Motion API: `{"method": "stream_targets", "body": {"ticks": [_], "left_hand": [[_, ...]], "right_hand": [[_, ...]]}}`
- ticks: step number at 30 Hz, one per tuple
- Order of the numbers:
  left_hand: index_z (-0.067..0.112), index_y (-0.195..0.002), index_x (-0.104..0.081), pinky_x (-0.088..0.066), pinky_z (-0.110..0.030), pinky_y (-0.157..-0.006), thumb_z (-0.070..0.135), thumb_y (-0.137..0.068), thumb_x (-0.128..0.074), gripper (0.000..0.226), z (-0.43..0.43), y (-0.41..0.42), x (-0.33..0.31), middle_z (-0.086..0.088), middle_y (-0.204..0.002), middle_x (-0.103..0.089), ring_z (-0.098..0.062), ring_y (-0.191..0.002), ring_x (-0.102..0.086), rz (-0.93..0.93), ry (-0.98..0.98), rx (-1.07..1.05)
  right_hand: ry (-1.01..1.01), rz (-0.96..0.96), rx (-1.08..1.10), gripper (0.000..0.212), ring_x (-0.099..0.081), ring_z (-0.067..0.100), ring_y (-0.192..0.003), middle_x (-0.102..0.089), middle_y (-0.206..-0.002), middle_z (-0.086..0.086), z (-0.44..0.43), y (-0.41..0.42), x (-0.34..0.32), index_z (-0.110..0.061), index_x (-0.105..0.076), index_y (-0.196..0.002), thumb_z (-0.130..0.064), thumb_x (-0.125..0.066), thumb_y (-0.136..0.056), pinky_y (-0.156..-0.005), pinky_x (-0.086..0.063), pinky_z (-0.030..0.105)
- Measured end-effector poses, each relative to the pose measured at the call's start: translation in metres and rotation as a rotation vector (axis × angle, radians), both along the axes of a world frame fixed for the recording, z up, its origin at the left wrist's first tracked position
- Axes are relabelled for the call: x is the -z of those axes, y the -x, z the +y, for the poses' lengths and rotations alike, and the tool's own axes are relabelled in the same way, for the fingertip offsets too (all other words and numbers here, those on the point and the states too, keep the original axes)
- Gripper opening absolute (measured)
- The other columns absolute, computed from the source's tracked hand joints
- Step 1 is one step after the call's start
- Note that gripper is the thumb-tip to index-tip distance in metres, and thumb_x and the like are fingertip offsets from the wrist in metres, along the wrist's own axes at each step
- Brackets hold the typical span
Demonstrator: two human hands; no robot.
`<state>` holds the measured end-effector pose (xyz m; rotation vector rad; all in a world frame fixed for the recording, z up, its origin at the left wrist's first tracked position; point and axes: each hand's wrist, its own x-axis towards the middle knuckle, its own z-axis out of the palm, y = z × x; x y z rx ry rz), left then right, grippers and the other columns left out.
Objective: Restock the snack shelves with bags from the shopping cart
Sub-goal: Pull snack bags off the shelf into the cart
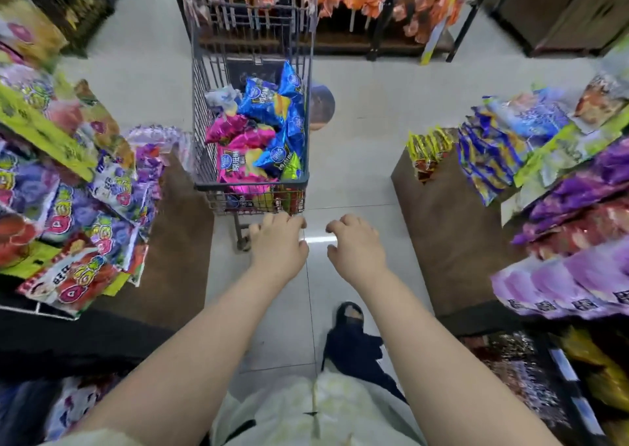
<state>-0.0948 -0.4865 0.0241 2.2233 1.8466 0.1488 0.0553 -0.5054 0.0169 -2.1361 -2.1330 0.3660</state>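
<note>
Cart (252,185) on the aisle floor (360,146) between the shelves (449,227), snack bags (269,108) heaped against its near wall; my left grip (279,246) and right grip (357,248) hover just short, loosely curled, empty: I should take a top bag by its body, not crush it.

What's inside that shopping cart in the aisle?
The shopping cart holds a loose pile of snack bags: blue bags toward the far right, pink bags nearer, one green bag. Whatever lies beneath the top layer is covered.
</note>
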Motion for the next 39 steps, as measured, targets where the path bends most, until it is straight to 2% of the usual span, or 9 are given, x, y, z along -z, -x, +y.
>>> {"method": "stream_targets", "body": {"ticks": [6, 14, 17, 21, 25, 28, 35, 39], "left_hand": [[0.025, -0.115, -0.061, -0.032, -0.042, -0.094, 0.031, -0.09, -0.054, 0.026, 0.114, -0.036, 0.017, 0.0, -0.114, -0.058, -0.028, -0.115, -0.047, -0.033, -0.03, -0.149], [0.029, -0.119, -0.06, -0.037, -0.04, -0.091, 0.035, -0.087, -0.06, 0.033, 0.252, -0.071, 0.021, 0.002, -0.118, -0.059, -0.026, -0.116, -0.049, -0.008, 0.046, -0.374], [0.029, -0.119, -0.06, -0.036, -0.04, -0.093, 0.034, -0.086, -0.061, 0.033, 0.279, -0.068, 0.029, 0.002, -0.119, -0.059, -0.027, -0.116, -0.048, -0.023, 0.089, -0.456], [0.029, -0.117, -0.062, -0.037, -0.042, -0.093, 0.032, -0.086, -0.06, 0.031, 0.307, -0.049, 0.047, 0.001, -0.116, -0.059, -0.027, -0.113, -0.051, -0.037, 0.149, -0.525], [0.033, -0.114, -0.063, -0.039, -0.043, -0.092, 0.031, -0.085, -0.06, 0.03, 0.344, -0.022, 0.074, 0.003, -0.113, -0.061, -0.027, -0.111, -0.052, -0.038, 0.238, -0.593], [0.031, -0.119, -0.061, -0.039, -0.043, -0.094, 0.032, -0.084, -0.063, 0.035, 0.373, 0.0, 0.1, 0.001, -0.117, -0.06, -0.028, -0.115, -0.05, -0.043, 0.317, -0.573], [0.023, -0.13, -0.055, -0.048, -0.045, -0.095, 0.027, -0.082, -0.066, 0.049, 0.436, 0.055, 0.165, -0.009, -0.126, -0.058, -0.032, -0.117, -0.053, -0.105, 0.575, -0.425], [0.014, -0.133, -0.051, -0.048, -0.043, -0.096, 0.011, -0.083, -0.065, 0.052, 0.456, 0.061, 0.194, -0.017, -0.125, -0.058, -0.035, -0.114, -0.057, -0.246, 0.751, -0.442]], "right_hand": [[0.012, 0.01, -0.117, 0.04, -0.045, 0.027, -0.119, -0.051, -0.127, 0.003, 0.129, -0.041, 0.013, -0.02, -0.054, -0.128, -0.022, -0.055, -0.089, -0.095, -0.036, 0.037], [0.002, 0.038, -0.313, 0.033, -0.047, 0.029, -0.115, -0.056, -0.12, 0.004, 0.302, -0.077, 0.005, -0.018, -0.058, -0.119, -0.026, -0.058, -0.087, -0.093, -0.041, 0.041], [0.032, 0.08, -0.357, 0.032, -0.049, 0.029, -0.112, -0.057, -0.116, 0.004, 0.347, -0.071, 0.015, -0.018, -0.059, -0.116, -0.027, -0.06, -0.085, -0.089, -0.042, 0.038], [0.145, 0.147, -0.417, 0.035, -0.049, 0.028, -0.111, -0.058, -0.115, 0.003, 0.388, -0.055, 0.038, -0.017, -0.058, -0.117, -0.025, -0.062, -0.084, -0.091, -0.043, 0.039], [0.239, 0.104, -0.484, 0.038, -0.047, 0.028, -0.112, -0.056, -0.117, 0.004, 0.431, -0.034, 0.064, -0.017, -0.057, -0.121, -0.019, -0.061, -0.083, -0.092, -0.042, 0.04], [0.325, 0.052, -0.524, 0.041, -0.048, 0.029, -0.113, -0.054, -0.118, 0.006, 0.467, -0.017, 0.088, -0.016, -0.054, -0.125, -0.018, -0.061, -0.084, -0.093, -0.042, 0.041], [0.453, 0.031, -0.511, 0.05, -0.051, 0.034, -0.115, -0.054, -0.125, 0.012, 0.545, 0.022, 0.142, -0.015, -0.052, -0.134, -0.001, -0.048, -0.086, -0.094, -0.046, 0.045], [0.541, -0.044, -0.548, 0.037, -0.051, 0.034, -0.114, -0.054, -0.123, 0.013, 0.57, 0.037, 0.162, -0.012, -0.053, -0.128, -0.005, -0.05, -0.091, -0.091, -0.048, 0.047]]}}
